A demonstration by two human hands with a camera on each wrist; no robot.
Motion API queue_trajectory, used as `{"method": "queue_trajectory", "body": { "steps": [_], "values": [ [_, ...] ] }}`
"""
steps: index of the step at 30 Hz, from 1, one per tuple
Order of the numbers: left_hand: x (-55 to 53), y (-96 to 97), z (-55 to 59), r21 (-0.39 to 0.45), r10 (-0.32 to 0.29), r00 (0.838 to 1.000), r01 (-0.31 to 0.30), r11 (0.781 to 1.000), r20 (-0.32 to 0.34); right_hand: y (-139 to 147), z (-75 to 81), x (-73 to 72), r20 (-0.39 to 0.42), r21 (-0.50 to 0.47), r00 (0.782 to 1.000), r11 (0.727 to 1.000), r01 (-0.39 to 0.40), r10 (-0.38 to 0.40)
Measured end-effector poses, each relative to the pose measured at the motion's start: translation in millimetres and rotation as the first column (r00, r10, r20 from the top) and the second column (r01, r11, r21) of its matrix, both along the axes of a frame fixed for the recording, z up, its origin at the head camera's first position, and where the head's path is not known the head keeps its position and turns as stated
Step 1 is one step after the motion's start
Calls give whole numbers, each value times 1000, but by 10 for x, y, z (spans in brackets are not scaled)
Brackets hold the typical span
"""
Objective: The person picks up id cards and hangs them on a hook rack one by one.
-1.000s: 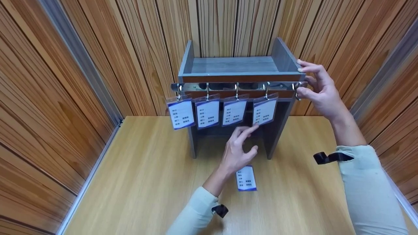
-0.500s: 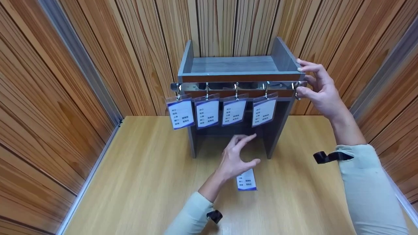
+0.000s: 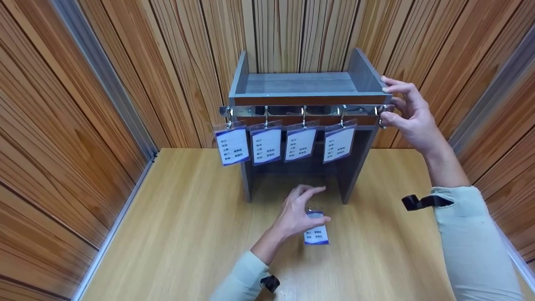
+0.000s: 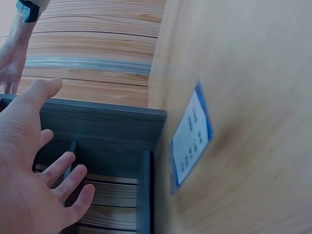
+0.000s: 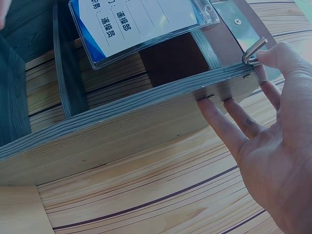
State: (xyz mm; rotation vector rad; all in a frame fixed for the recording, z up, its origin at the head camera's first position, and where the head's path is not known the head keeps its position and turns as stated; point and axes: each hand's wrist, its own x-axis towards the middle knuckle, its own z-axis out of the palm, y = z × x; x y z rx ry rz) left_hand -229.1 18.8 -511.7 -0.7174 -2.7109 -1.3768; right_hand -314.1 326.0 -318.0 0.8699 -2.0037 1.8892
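My left hand [image 3: 294,213] hovers over a badge [image 3: 316,236] lying on the table, thumb and fingers spread apart with nothing between them. In the left wrist view the badge [image 4: 191,136] lies flat, away from the fingers. My right hand [image 3: 411,115] holds the right front edge of a grey wooden shelf [image 3: 301,83]. The right wrist view shows its thumb against the end hook [image 5: 253,51] and its fingers on the outer side panel [image 5: 180,114]. Several badges in clear sleeves hang from the metal hook rail [image 3: 322,110], the rightmost badge [image 3: 339,144] nearest my right hand.
The shelf stands on a wooden table [image 3: 179,234] near the back wall [image 3: 200,75]. Wood-panelled walls enclose the table on both sides. Black straps [image 3: 422,202] hang from the sleeves.
My left hand has come down from the rightmost hanging badge to just above the badge on the table. My right hand has stayed at the shelf's edge.
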Motion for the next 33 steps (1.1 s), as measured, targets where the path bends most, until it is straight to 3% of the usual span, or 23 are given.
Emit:
{"method": "queue_trajectory", "body": {
  "steps": [9,18,26,33],
  "values": [
    [15,-23,-175,-54,55,985,-47,997,163,-4,-15,10,13,-3,1000,1000,5,-5],
    [-5,4,-293,-152,122,969,-90,984,216,6,-4,2,5,-2,1000,1000,1,-1],
    [-5,27,-397,-195,169,938,-113,974,304,7,0,3,11,6,1000,1000,21,-21],
    [-21,37,-496,-214,158,944,-97,972,290,6,0,0,10,8,1000,1000,20,-20]
  ]
}}
